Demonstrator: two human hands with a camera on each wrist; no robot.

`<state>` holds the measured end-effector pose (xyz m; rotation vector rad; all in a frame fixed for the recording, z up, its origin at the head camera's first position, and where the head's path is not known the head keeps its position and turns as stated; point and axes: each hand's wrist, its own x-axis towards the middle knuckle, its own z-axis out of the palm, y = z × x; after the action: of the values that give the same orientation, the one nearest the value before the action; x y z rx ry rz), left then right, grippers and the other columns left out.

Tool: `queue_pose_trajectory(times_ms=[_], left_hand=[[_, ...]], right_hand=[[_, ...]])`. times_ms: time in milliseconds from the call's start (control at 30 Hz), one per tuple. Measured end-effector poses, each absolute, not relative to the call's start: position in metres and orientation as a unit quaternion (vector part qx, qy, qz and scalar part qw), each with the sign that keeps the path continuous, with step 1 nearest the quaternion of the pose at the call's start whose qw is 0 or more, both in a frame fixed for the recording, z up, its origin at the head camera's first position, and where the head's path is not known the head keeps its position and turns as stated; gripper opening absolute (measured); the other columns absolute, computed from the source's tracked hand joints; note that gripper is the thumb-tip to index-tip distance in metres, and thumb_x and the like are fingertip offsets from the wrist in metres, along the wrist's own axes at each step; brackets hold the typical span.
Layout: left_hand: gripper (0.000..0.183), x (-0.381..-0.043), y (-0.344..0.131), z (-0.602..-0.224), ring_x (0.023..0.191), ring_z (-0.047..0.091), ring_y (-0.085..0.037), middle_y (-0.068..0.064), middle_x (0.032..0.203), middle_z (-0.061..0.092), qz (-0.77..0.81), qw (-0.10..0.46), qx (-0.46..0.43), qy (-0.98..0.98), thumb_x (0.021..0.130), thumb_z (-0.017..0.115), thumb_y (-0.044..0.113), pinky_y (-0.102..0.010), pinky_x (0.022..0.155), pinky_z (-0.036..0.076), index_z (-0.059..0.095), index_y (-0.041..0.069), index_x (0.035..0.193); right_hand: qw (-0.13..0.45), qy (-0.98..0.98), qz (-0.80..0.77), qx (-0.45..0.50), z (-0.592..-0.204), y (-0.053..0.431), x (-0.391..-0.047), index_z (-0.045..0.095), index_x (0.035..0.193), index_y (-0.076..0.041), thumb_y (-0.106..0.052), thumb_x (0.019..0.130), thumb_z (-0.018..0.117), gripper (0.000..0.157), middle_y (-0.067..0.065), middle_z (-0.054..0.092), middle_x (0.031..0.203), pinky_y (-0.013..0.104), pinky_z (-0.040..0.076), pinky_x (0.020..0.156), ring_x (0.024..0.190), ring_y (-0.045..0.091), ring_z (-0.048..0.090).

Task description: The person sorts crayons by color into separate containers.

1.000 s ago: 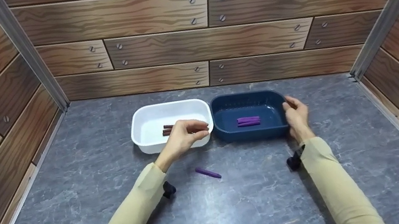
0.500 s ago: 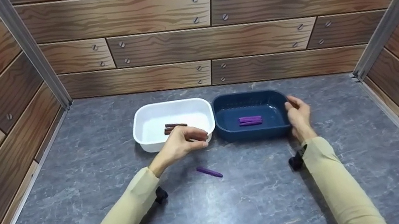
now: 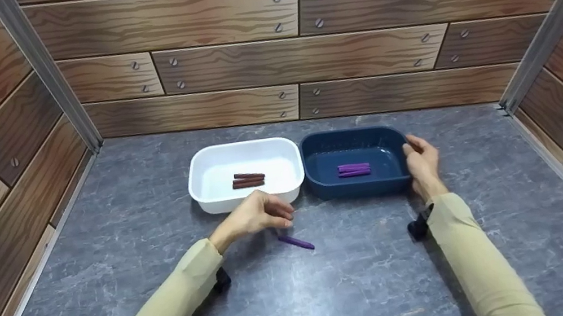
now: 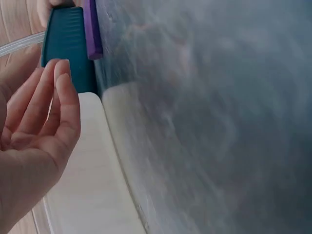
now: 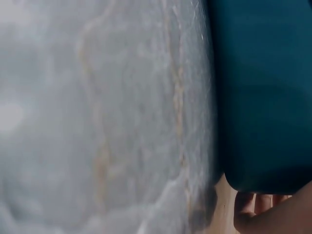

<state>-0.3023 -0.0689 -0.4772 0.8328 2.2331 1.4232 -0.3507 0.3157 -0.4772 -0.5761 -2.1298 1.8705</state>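
My left hand (image 3: pixel 262 212) hovers just in front of the white container (image 3: pixel 201 197), its fingers loosely bent and nothing between them. Close below its fingertips a purple crayon (image 3: pixel 296 243) lies on the table; in the left wrist view the same purple crayon (image 4: pixel 91 31) shows beyond the fingers. Brown crayons (image 3: pixel 248 179) lie side by side in the white container. The dark blue container (image 3: pixel 358 188) holds brighter purple crayons (image 3: pixel 354 169). At its right end, my right hand (image 3: pixel 423 166) grips the rim and end wall, with fingers against the outside in the right wrist view.
Both containers stand side by side on the grey marbled table (image 3: pixel 350 295). Behind them rises a wood-plank-patterned wall (image 3: pixel 242 61), with similar panels at left and right. Metal posts (image 3: pixel 48 77) mark the back corners.
My left hand has moved from over the white container toward me, down near the loose purple crayon, uncovering the brown crayons. The right hand keeps its grip on the dark blue container.
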Motion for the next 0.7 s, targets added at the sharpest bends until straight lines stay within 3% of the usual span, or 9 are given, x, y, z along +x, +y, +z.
queue_pose_trajectory(times_ms=[500, 700], left_hand=[[0.033, -0.3100, -0.0757, -0.4793, 0.081, 0.069, -0.010, -0.022, 0.101, 0.073, 0.471, 0.300, 0.266, 0.786, 0.077, 0.076, -0.007, -0.021, 0.075, 0.055, 0.069, -0.008, 0.109], [0.031, -0.3122, -0.0744, -0.4772, 0.078, 0.066, -0.010, -0.016, 0.096, 0.073, 0.447, 0.333, 0.277, 0.783, 0.075, 0.076, -0.011, -0.020, 0.070, 0.054, 0.070, -0.007, 0.105]], right_hand=[[0.122, -0.732, 0.640, -0.199, -0.4758, 0.3151, -0.3519, 0.040, 0.149, -0.008, -0.011, 0.104, 0.042, 0.046, 0.012, 0.040, 0.153, 0.033, 0.034, 0.114, 0.139, 0.023, 0.039], [0.122, -0.730, 0.643, -0.195, -0.4778, 0.3158, -0.3520, 0.041, 0.149, -0.008, -0.011, 0.104, 0.042, 0.045, 0.013, 0.041, 0.152, 0.032, 0.035, 0.113, 0.138, 0.023, 0.040]])
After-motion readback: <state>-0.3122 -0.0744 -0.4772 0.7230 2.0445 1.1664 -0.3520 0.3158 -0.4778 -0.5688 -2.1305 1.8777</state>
